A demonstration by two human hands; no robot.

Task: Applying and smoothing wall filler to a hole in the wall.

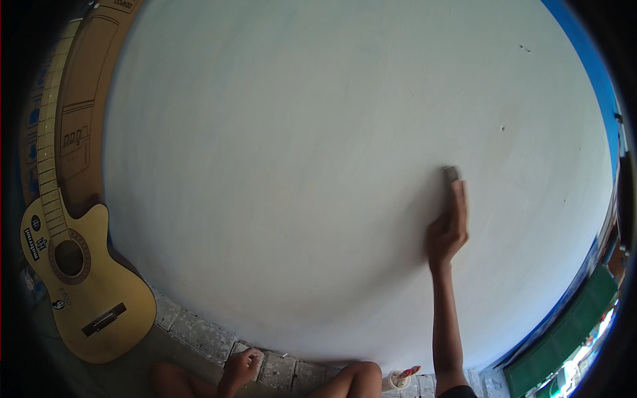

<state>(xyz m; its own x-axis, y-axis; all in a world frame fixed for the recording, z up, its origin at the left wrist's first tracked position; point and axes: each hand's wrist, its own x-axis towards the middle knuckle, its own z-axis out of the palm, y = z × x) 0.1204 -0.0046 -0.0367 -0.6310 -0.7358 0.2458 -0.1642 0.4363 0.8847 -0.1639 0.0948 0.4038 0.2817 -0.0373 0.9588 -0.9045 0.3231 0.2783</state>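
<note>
My right hand [448, 225] is raised against the pale wall [318, 146], fingers closed on a small dark grey block [452, 172] at the wall's surface; the hand is slightly blurred. My left hand [242, 366] is low in front of me at the foot of the wall, near the rough block edging [200, 330], fingers curled; what is in them, if anything, is too small to tell. Below the right hand, beside my knee [358, 377], a white cup [396, 381] has a red-topped object leaning out of it.
An acoustic guitar [109, 285] stands upright at the left, in front of brown cardboard [89, 73]. Blue trim [594, 73] edges the wall on the right. A green panel [564, 331] lies along the lower right, beside a bright gap.
</note>
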